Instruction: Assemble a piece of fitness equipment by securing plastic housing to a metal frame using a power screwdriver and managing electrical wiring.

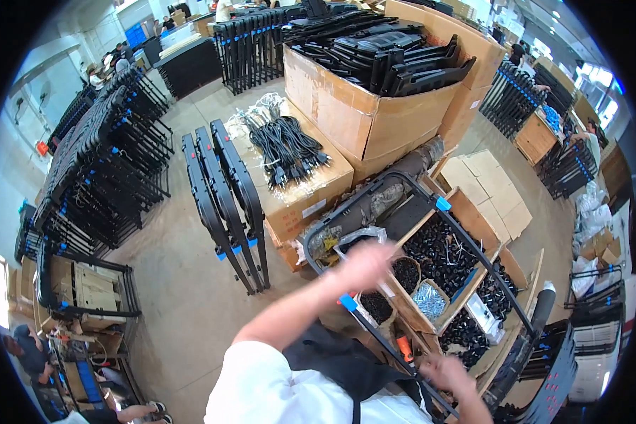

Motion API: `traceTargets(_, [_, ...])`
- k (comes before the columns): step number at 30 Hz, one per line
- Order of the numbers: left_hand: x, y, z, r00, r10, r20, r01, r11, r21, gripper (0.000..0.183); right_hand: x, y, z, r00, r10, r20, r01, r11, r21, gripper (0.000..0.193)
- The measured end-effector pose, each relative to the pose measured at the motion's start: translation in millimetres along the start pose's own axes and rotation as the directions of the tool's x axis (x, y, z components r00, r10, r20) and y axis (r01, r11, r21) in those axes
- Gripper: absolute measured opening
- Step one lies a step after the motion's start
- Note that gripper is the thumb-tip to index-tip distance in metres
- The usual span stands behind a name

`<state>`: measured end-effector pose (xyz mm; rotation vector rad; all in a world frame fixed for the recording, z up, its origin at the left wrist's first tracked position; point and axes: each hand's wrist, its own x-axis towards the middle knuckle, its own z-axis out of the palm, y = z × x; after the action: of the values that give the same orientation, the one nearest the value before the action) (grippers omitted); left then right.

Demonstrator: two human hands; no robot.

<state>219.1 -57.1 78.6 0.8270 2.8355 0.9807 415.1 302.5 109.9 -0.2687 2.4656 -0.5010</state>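
Note:
A black tubular frame (379, 335) with light-blue clips (348, 302) lies across a wooden parts box. My left hand (366, 266), smeared by motion, is over its left side, near a clear plastic bag; its fingers cannot be made out. Close to the frame's near rail is my right hand (445, 372), its fingers curled; what they hold, if anything, is hidden. An orange-handled tool (404, 348) lies just left of that hand. Small black parts (439, 249) fill the box's larger compartments, and silver screws (429, 300) fill a small one beside black screws (405, 273).
Ahead stands a large carton (332, 95) heaped with black plastic parts. A lower carton (290, 210) carries bundled black cables (287, 147). Three folded black frames (222, 185) stand left of it. Rows of black frames (95, 162) line the left side. Flattened cardboard (491, 194) lies beyond the box.

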Motion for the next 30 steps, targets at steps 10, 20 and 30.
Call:
traceTargets(10, [68, -334, -264, 0.401, -0.876, -0.268, 0.913, 0.406, 0.037, 0.02, -27, -17, 84, 0.816, 0.513, -0.266, -0.577, 0.753, -0.318, 0.049])
traceTargets(20, [52, -450, -294, 0.27, -0.895, -0.354, 0.685, 0.437, -0.583, 0.023, -3, -55, 65, 0.801, 0.549, -0.237, -0.598, 0.722, -0.348, 0.053])
traceTargets(30, [39, -227, -390, 0.363, -0.339, -0.868, -0.212, 0.877, -0.431, 0.021, -24, -17, 106, 0.821, 0.521, -0.234, -0.558, 0.642, -0.526, 0.017])
